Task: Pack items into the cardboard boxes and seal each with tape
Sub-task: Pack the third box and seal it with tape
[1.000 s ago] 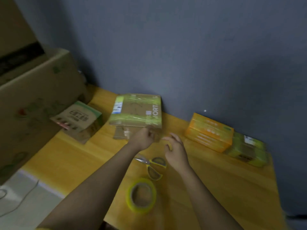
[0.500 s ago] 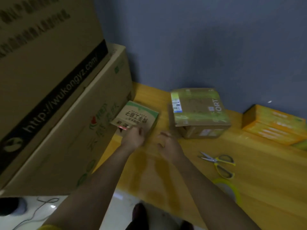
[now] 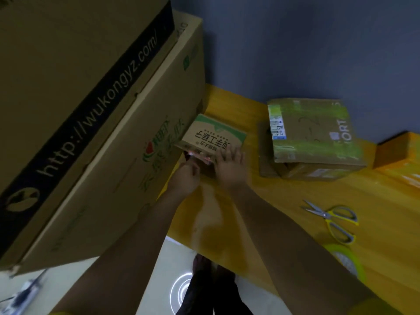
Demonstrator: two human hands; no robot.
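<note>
Brown cardboard box wrapped in green tape (image 3: 313,135) sits sealed by the wall. Small green-topped printed carton (image 3: 212,135) lies at the table's left end, unsealed by the look of it. Left hand (image 3: 185,178) curls at its near edge, hold unclear; right hand (image 3: 229,164) presses flat. Tape roll (image 3: 347,260) idle.

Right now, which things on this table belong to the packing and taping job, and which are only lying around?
In use: small green-topped carton, held by left hand and right hand.
For the job, idle: taped box, scissors, yellow tape roll.
Lying about: big cardboard boxes, orange box.
</note>
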